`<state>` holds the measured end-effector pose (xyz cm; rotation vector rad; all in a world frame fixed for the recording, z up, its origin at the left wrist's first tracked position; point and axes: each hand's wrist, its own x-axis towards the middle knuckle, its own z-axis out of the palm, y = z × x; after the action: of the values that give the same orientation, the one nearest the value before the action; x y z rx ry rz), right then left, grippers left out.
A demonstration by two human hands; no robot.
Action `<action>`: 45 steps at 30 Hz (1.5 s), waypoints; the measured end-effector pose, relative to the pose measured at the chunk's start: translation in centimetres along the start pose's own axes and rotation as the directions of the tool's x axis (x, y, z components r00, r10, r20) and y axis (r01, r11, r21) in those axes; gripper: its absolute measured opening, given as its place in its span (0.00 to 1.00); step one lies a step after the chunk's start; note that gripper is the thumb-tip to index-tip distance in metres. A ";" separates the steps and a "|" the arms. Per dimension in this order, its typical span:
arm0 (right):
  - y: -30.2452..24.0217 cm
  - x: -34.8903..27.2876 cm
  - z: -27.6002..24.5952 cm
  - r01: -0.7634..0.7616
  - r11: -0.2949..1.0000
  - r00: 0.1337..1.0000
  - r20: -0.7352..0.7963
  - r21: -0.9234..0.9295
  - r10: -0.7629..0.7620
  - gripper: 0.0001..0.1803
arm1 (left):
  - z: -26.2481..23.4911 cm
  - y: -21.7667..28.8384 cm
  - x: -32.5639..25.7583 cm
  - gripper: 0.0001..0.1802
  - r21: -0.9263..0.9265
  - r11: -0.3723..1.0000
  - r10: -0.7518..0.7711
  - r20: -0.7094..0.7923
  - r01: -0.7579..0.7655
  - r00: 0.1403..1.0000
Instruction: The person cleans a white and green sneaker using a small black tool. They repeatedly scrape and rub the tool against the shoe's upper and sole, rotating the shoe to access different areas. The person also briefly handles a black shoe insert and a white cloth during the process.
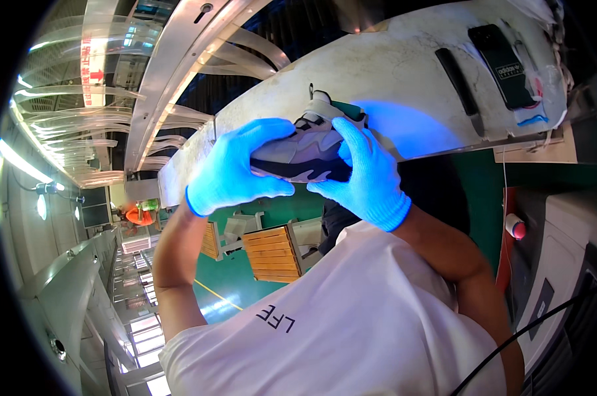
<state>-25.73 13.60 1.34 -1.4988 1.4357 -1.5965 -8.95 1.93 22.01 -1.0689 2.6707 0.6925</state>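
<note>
The long, pale table [404, 63], its top scuffed and stained, stretches beyond the person's left hand [229, 168] and right hand [372, 177], both in textured gloves lit bright blue. Each is partly curled, fingers and thumb gripping opposite ends of a grey, panelled shoe [301, 146] with a dark, wavy sole, at the table's near edge. Farther right lie a flat, black, rectangular object [495, 54] and a slender, straight black tool [455, 78].
</note>
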 end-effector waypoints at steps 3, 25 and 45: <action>0.2 -1.6 -0.6 -0.061 0.998 0.998 0.010 -0.034 0.061 0.61 | 1.5 -1.5 -0.2 0.45 -0.032 0.987 0.152 -0.071 -0.154 0.986; 0.7 0.6 0.0 -0.138 0.990 0.988 0.067 0.010 0.138 0.55 | -0.2 -3.8 1.9 0.53 -0.344 0.939 0.045 0.092 -0.010 0.995; -0.2 1.3 1.7 -0.021 0.970 0.998 0.049 -0.242 0.034 0.58 | 2.3 -0.2 7.7 0.54 0.159 0.891 -0.454 0.354 0.426 0.818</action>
<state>-24.39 11.94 1.68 -1.6343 1.6618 -1.3944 -14.40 -1.73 17.35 -1.3127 1.9991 0.6245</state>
